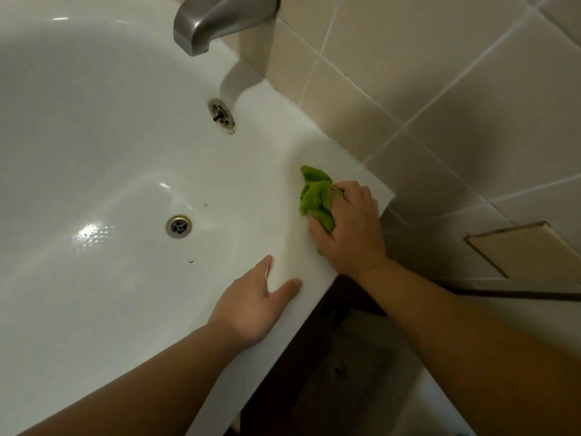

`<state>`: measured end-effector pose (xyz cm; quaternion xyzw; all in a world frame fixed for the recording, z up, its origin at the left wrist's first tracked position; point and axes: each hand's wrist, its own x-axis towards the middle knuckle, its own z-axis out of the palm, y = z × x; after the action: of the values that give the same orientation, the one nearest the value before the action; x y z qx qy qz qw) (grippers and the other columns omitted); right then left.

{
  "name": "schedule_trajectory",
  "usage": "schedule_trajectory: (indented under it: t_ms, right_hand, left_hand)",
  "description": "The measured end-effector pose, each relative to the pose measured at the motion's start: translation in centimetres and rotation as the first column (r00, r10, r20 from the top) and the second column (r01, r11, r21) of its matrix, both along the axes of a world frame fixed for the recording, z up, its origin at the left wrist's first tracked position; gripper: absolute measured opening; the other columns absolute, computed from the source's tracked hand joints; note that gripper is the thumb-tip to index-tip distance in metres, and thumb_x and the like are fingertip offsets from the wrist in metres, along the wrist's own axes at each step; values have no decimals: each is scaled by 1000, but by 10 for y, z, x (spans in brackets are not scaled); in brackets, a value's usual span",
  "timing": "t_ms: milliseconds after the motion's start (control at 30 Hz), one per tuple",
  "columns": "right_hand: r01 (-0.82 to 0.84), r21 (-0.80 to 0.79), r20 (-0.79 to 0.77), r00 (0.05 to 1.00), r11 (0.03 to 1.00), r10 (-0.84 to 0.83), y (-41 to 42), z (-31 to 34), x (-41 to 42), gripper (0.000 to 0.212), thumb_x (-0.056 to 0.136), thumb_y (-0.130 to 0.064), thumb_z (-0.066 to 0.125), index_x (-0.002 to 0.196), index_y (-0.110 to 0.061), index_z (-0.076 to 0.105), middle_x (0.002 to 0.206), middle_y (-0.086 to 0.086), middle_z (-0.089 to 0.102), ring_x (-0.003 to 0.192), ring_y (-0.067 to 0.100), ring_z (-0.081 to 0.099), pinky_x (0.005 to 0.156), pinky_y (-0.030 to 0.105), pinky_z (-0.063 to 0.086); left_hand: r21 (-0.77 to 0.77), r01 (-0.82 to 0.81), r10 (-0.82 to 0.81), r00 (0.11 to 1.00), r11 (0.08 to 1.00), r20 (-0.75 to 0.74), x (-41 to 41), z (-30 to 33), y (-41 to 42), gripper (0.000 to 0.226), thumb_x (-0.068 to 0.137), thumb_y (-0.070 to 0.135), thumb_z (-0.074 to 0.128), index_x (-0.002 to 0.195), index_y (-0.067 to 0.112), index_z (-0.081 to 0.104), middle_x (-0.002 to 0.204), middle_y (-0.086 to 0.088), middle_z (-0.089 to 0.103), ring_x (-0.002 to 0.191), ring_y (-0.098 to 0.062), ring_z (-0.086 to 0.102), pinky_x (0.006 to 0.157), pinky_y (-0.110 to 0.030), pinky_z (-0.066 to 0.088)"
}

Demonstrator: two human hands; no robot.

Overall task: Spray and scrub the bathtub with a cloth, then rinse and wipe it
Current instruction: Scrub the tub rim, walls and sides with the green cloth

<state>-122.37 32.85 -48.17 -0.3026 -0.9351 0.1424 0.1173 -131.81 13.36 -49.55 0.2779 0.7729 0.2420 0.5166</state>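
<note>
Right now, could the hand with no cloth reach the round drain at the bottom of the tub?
Probably yes. The left hand rests open on the bathtub rim, and nothing lies between it and the floor drain. The right hand and green cloth are off to the side.

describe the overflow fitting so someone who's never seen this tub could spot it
Start at the grey spout at the tub's end. Straight below it, on the sloped inner wall, sits a round metal overflow. Unlike the floor drain lower down, it is mounted on the wall and has a screw at its centre.
</note>
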Motion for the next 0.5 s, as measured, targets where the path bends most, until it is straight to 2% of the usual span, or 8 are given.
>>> schedule_trajectory:
  t_ms: [100, 200, 267, 300, 367, 433, 500]
  right_hand:
    - [74, 19, -32, 997, 997, -74, 21, 0, -45, 30, 93, -43, 57, 101, -14, 63, 112, 8, 54, 101, 29, 51, 87, 48, 46]
    - [101, 16, -46, 994, 995, -100, 31, -1, -88, 24, 94, -39, 58, 99, -16, 62, 113, 6, 55, 103, 26, 52, 90, 51, 48]
    - [89, 6, -24, 996, 996, -88, 24, 2, -93, 21, 94, -37, 59, 100, -17, 62, 114, 4, 55, 103, 23, 53, 93, 48, 47]
    - [38, 13, -9, 999, 999, -37, 15, 3, -85, 21, 93, -36, 61, 102, -18, 63, 115, 3, 56, 104, 22, 53, 95, 45, 45]
    - [-181, 27, 34, 983, 983, 181, -12, 4, -58, 24, 89, -34, 65, 106, -17, 68, 114, 3, 60, 106, 23, 56, 97, 39, 38]
    - [-412, -32, 93, 906, 911, 413, -38, 4, -35, 29, 83, -35, 68, 106, -17, 73, 111, 2, 65, 106, 23, 59, 100, 40, 39]
    - [-527, -101, 164, 828, 844, 537, -37, 5, -39, 28, 80, -38, 67, 99, -17, 74, 103, 1, 66, 94, 22, 60, 94, 42, 44]
  left_hand:
    - [-21, -28, 30, 996, 999, 87, -3, -1, -2, 114, 69, 100, 31, 162, 34, 26, 163, 11, 39, 142, -17, 46, 119, -41, 36]
    - [-77, -47, 58, 986, 996, 155, -6, 1, -1, 103, 81, 89, 37, 165, 30, 20, 167, 10, 30, 149, -18, 37, 122, -37, 28]
    - [-132, -51, 77, 977, 990, 199, -8, -1, -2, 97, 86, 85, 37, 165, 31, 18, 169, 9, 24, 152, -18, 31, 124, -36, 23]
    - [-157, -54, 90, 969, 986, 229, -10, -4, -3, 97, 86, 86, 34, 165, 32, 18, 170, 9, 22, 153, -18, 28, 125, -36, 20]
    - [-182, -54, 103, 957, 982, 272, -12, -8, -5, 91, 90, 83, 29, 164, 32, 21, 170, 7, 24, 154, -19, 28, 125, -36, 18]
    - [-186, -58, 113, 947, 981, 301, -13, -16, -7, 74, 99, 74, 24, 160, 31, 31, 165, 3, 35, 148, -21, 37, 124, -41, 24]
    - [-193, -42, 102, 945, 980, 312, -14, -21, -9, 64, 105, 64, 21, 157, 29, 37, 161, -1, 40, 145, -23, 40, 123, -43, 27]
